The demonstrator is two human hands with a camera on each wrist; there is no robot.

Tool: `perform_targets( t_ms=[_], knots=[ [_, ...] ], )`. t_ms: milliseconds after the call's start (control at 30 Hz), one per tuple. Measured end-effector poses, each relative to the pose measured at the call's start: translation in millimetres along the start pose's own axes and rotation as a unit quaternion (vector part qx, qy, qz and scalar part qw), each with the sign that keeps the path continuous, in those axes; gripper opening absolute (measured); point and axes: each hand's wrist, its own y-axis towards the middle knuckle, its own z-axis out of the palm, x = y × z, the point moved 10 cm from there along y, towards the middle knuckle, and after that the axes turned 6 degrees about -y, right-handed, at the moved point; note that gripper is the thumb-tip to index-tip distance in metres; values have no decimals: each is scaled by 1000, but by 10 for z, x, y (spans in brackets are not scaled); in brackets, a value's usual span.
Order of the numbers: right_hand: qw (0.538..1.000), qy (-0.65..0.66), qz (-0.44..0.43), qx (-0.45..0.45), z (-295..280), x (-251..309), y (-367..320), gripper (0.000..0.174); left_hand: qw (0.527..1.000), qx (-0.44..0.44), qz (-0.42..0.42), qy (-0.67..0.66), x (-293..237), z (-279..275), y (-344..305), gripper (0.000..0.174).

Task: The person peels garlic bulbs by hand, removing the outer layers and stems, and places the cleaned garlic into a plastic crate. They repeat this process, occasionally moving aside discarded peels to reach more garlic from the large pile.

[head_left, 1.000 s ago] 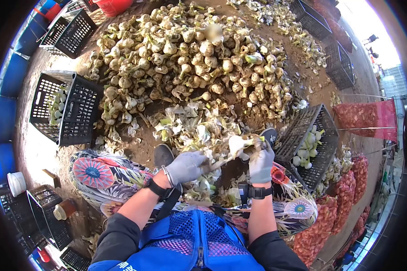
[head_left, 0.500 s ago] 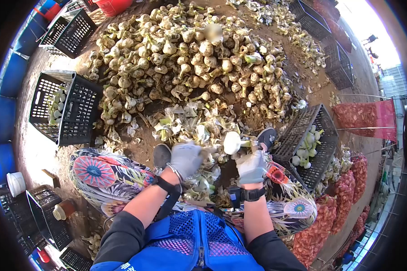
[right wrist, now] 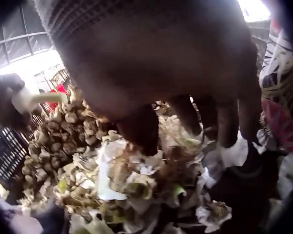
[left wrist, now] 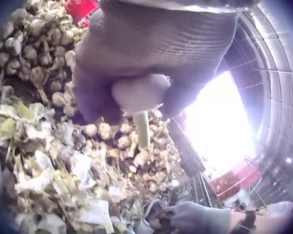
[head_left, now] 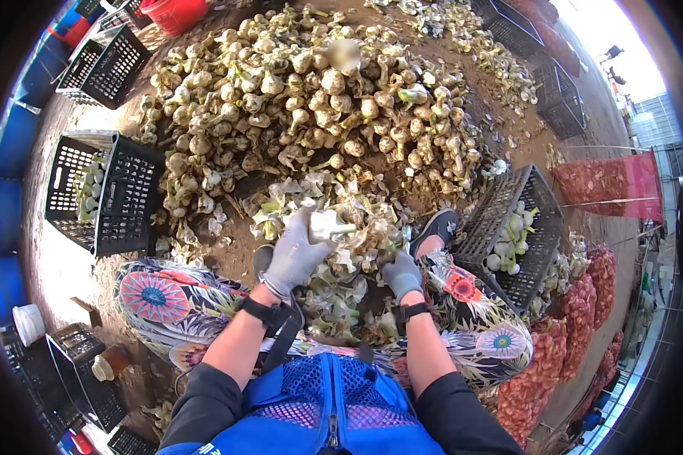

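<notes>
My gloved left hand (head_left: 297, 254) grips a peeled white garlic bulb (head_left: 326, 225) over the heap of peelings. In the left wrist view the bulb (left wrist: 141, 92) sits between thumb and fingers, its cut green stem pointing down. My gloved right hand (head_left: 402, 274) is low over the loose garlic skins (right wrist: 132, 175), near the right shoe. Its fingers hang downward in the right wrist view, with a white piece of skin (right wrist: 234, 151) close by the fingertips. Beyond both hands lies a large pile of unpeeled garlic bulbs (head_left: 311, 114).
A black crate (head_left: 535, 284) with peeled bulbs (head_left: 512, 243) stands tilted at the right. Another crate (head_left: 133, 197) with bulbs is on the left. Red net sacks (head_left: 577, 318) line the right side. A red tub (head_left: 174, 15) stands at the far left.
The garlic bulb has passed from near my right hand to my left hand, which has moved forward with it. My right hand has drawn slightly left and downward, away from the bulb.
</notes>
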Motion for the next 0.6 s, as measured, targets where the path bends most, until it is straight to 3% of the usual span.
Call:
perform_targets(
  t_ms=[67,100,133,200,233,267,300,333,367,400,433,467,500,533,600],
  knots=[
    [977,-194,25,-88,-663,534,-505,42,987,-51,37,145,-44,-196,4,67],
    [972,-148,-83,-163,-886,1012,-665,53,985,-49,46,158,-36,-211,15,67],
    [938,-174,-180,-241,-1111,1594,-917,53,983,-42,58,171,-33,-177,27,68],
    [916,-137,-294,-236,-1068,2100,-1120,52,997,75,13,7,39,130,33,73],
    [925,-56,-337,-165,-924,2141,-1047,53,987,126,-17,-95,-61,307,-32,75],
    [952,12,-293,-89,-789,2074,-915,43,965,172,-50,-192,-165,444,-120,76],
    [970,91,-220,-56,-824,1877,-787,35,965,176,1,-193,-252,451,-118,82],
    [974,168,-149,-18,-875,1692,-691,28,960,176,-14,-219,-210,430,-102,79],
    [946,289,-131,-63,-1138,1535,-711,21,957,165,-23,-236,-238,381,-91,77],
    [905,358,-173,-153,-1369,1295,-673,16,955,150,-35,-253,-243,307,-98,75],
    [820,546,-157,-75,-1457,960,-535,20,963,110,2,-248,-140,202,-19,64],
    [697,702,-71,-129,-1558,542,-453,23,963,100,0,-249,-117,147,-14,64],
    [545,820,-121,-129,-1801,469,-450,24,959,62,-46,-273,-14,87,9,57],
    [561,793,-161,-172,-2092,462,-462,23,950,26,-91,-296,82,48,34,51],
    [636,758,-114,-94,-1891,586,-180,21,953,-5,-125,-277,302,94,106,41]
  ],
)
